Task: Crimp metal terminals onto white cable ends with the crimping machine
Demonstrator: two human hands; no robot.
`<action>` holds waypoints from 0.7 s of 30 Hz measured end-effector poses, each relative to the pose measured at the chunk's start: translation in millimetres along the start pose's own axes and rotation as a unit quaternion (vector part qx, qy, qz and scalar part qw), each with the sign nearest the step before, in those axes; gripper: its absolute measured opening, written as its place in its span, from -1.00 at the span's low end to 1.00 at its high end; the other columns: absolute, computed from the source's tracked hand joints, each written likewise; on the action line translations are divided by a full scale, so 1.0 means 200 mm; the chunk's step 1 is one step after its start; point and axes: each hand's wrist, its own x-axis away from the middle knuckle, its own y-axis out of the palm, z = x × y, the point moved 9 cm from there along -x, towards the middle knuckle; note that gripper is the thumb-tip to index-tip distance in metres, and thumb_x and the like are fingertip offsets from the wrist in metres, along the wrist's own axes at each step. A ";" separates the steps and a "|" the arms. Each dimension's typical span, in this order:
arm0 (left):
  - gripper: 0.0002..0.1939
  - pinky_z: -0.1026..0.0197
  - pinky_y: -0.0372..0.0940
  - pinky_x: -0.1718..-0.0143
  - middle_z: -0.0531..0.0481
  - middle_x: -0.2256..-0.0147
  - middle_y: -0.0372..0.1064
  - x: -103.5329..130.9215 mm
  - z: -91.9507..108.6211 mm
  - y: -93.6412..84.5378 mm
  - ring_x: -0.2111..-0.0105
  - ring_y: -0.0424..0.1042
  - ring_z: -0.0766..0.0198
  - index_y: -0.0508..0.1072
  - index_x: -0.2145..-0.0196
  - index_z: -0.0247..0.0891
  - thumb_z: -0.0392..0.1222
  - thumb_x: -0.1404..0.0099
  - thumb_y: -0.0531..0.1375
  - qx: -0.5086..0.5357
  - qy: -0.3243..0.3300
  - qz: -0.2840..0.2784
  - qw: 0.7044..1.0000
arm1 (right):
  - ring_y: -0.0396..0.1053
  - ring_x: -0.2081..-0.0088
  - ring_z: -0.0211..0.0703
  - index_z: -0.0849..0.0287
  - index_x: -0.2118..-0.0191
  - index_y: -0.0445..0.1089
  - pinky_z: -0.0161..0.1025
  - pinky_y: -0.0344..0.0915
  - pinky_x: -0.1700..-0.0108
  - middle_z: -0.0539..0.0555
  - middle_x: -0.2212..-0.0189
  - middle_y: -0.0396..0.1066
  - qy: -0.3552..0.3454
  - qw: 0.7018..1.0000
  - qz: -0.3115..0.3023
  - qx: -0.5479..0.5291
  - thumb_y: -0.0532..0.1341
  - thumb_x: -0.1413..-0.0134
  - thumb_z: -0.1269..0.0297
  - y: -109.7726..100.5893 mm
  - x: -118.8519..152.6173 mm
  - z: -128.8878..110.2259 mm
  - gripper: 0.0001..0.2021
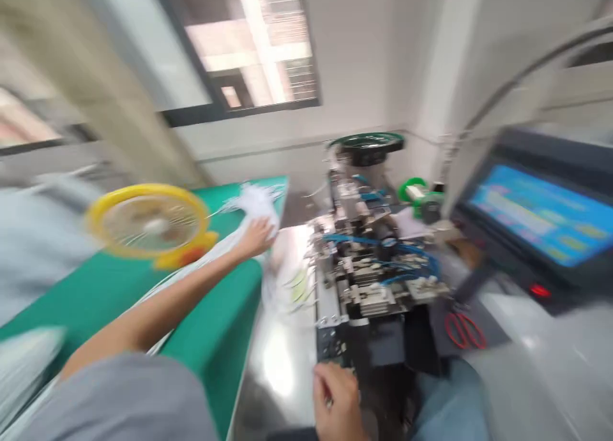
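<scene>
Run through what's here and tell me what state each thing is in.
Screen: lit, text blurred
Red light: on
Fan: spinning or not, cannot tell
Machine: running or stopped, cannot tell
Scissors: lying down, blades unclear
White wires: bunched on the green table
Left hand: on the wires, grip unclear
Right hand: curled, near the machine

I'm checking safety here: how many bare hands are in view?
2: the left hand on the white bundle over the green table; the right hand by the machine's near end.

We wear a loose grey sleeve [124, 396] ending above our bare left forearm [177, 300], and pale blue trousers [453, 403], softly blurred; our left hand [257, 235] and right hand [339, 399] are bare.
</scene>
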 end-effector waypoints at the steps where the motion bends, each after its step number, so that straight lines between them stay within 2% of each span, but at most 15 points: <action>1: -0.71 -0.09 0.06 -0.17 -0.23 -0.13 0.21 0.17 -0.04 0.03 -0.16 0.15 -0.05 0.46 0.12 -0.31 -0.19 -0.19 0.18 -0.001 -0.024 -0.020 1.000 | 0.41 0.53 -0.26 0.21 0.38 0.45 -0.38 0.31 0.44 0.08 0.55 0.46 0.004 0.999 -0.029 -0.014 0.03 -0.15 0.37 -0.02 0.01 0.00 -0.76; 3: -0.69 -0.01 -0.02 -0.22 -0.11 -0.16 0.19 0.51 -0.13 0.08 -0.20 0.09 0.03 0.47 0.11 -0.19 -0.12 -0.19 0.16 0.007 -0.087 -0.049 0.995 | 0.41 0.54 -0.25 0.27 0.35 0.47 -0.36 0.29 0.45 0.12 0.51 0.50 0.002 0.997 -0.070 -0.029 0.05 -0.16 0.34 -0.05 0.02 0.01 -0.75; 5: -0.67 0.00 0.02 -0.20 -0.08 -0.09 0.28 0.88 -0.23 0.08 -0.15 0.16 0.06 0.47 0.10 -0.15 -0.10 -0.19 0.13 0.015 -0.170 -0.065 0.983 | 0.36 0.61 -0.25 0.32 0.33 0.48 -0.36 0.24 0.51 0.10 0.60 0.45 -0.005 0.994 -0.104 -0.027 0.07 -0.15 0.29 -0.06 0.01 0.02 -0.72; 9: -0.66 0.03 0.11 -0.15 -0.11 -0.02 0.32 1.61 -0.35 -0.06 -0.07 0.24 0.08 0.47 0.10 -0.20 -0.11 -0.23 0.05 0.020 -0.312 -0.069 0.947 | 0.27 0.69 -0.27 0.37 0.36 0.50 -0.35 0.16 0.56 0.04 0.73 0.35 -0.001 0.988 -0.147 -0.039 0.09 -0.12 0.22 -0.06 0.02 0.03 -0.67; 12: -0.63 0.01 0.17 -0.10 -0.21 -0.06 0.27 2.02 -0.46 -0.17 -0.06 0.25 0.03 0.46 0.08 -0.32 -0.13 -0.28 -0.01 0.012 -0.409 -0.060 0.910 | 0.27 0.68 -0.26 0.38 0.36 0.50 -0.35 0.17 0.54 0.05 0.73 0.34 0.018 0.985 -0.163 -0.050 0.09 -0.10 0.20 -0.08 0.03 0.05 -0.66; 14: -0.61 0.01 0.21 -0.06 -0.27 -0.03 0.28 2.20 -0.57 -0.20 -0.05 0.25 0.01 0.43 0.05 -0.40 -0.17 -0.32 -0.04 0.008 -0.462 -0.057 0.885 | 0.27 0.66 -0.25 0.38 0.34 0.50 -0.35 0.17 0.52 0.05 0.72 0.34 0.025 0.986 -0.159 -0.045 0.10 -0.08 0.19 -0.09 0.04 0.06 -0.66; 16: -0.61 0.06 0.22 -0.05 -0.27 -0.01 0.30 2.30 -0.71 -0.20 -0.04 0.25 0.03 0.39 0.02 -0.47 -0.20 -0.35 -0.05 0.006 -0.500 -0.054 0.864 | 0.27 0.65 -0.24 0.37 0.33 0.50 -0.34 0.17 0.51 0.05 0.71 0.35 0.032 0.988 -0.149 -0.034 0.12 -0.07 0.18 -0.10 0.04 0.07 -0.67; 18: -0.64 0.06 0.23 -0.05 -0.22 -0.01 0.29 2.32 -0.87 -0.19 -0.02 0.27 0.07 0.35 -0.01 -0.43 -0.16 -0.38 -0.02 0.002 -0.524 -0.050 0.850 | 0.27 0.65 -0.24 0.37 0.34 0.50 -0.34 0.17 0.51 0.07 0.69 0.37 0.037 0.990 -0.136 -0.018 0.12 -0.06 0.17 -0.11 0.04 0.07 -0.66; 21: -0.64 0.00 0.32 0.05 -0.13 0.00 0.28 2.23 -1.12 -0.14 0.06 0.34 0.16 0.32 -0.01 -0.30 -0.07 -0.33 0.10 0.007 -0.537 -0.056 0.842 | 0.27 0.65 -0.23 0.34 0.37 0.50 -0.32 0.18 0.53 0.08 0.69 0.38 0.031 0.993 -0.117 0.012 0.11 -0.06 0.14 -0.12 0.04 0.05 -0.65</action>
